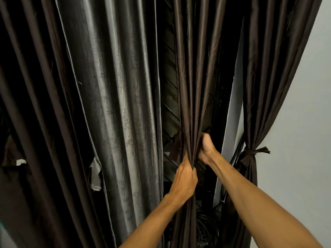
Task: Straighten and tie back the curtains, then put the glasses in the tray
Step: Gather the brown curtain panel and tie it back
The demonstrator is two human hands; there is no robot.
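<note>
Arms stretch forward and up. Your left grip [186, 178] clasps the gathered brown curtain [193, 77]; your right grip [206, 149], just above, clasps it too.

Gripping the bunched dark brown middle curtain [193, 86] with both hands: left hand [185, 178] lower, fingers curled round the folds, right hand [206, 149] just above, closed on the same bunch from the right side. To the right, near the pale wall [304, 122], the brown right curtain [265, 68], bound by a tie band [250, 152]. To the left, hanging loose, a wide shiny grey curtain [116, 104].
</note>
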